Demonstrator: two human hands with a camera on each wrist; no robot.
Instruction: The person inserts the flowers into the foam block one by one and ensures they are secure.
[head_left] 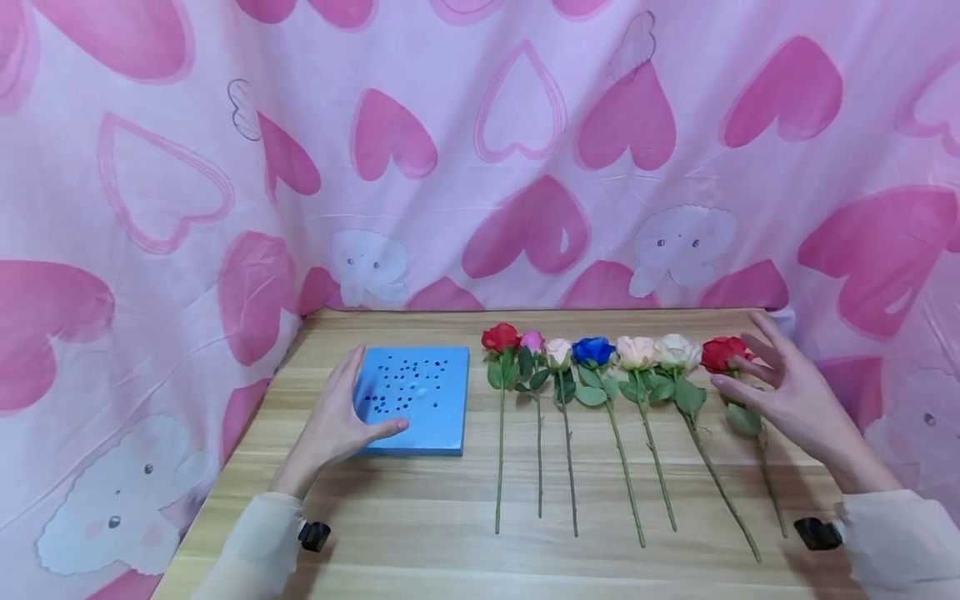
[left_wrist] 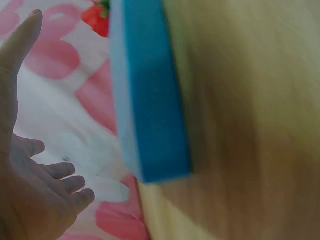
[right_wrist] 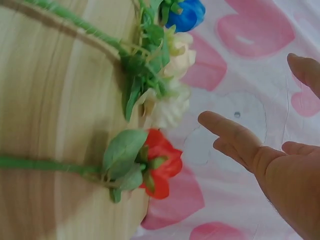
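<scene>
My right hand (head_left: 795, 400) is spread wide, holding nothing; the rightmost red rose (head_left: 744, 419) lies just past it, bloom (head_left: 722, 355) pointing between 11 and 12 o'clock, long stem (head_left: 770, 482) running toward 5. My left hand (head_left: 337, 417), wide and empty, has the blue block (head_left: 431, 429) at 3 o'clock, holed face up.

The left sleeve (head_left: 257, 533) and right sleeve (head_left: 896, 533) are long, pale off-white and softly creased; a small, blocky black left camera (head_left: 315, 537) sits at the end of one, a matching right camera (head_left: 818, 534) at the other; left hand (head_left: 337, 421) and right hand (head_left: 802, 404) are bare
</scene>
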